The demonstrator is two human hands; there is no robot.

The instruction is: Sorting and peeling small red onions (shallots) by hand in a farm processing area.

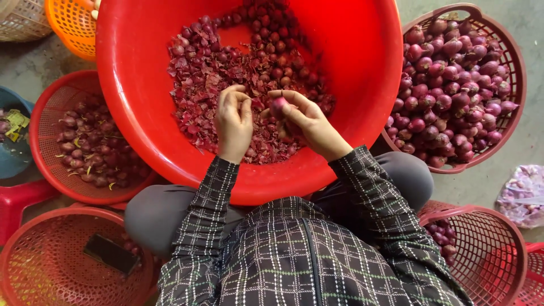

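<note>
Over the red basin [362,85], the right hand [309,122] pinched a shallot [279,106]; the left hand [234,119] curled, grip unclear. A loose pinch might drop it among peels [209,96].

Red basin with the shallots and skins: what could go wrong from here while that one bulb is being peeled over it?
1. The shallot is pinched only at the right hand's fingertips; it could slip into the loose skins in the red basin and be hard to spot.
2. The basin rests partly on the lap and overlaps the full basket of peeled bulbs; a shift might tip either.
3. The left hand works close by, so skins may flick outside.
</note>
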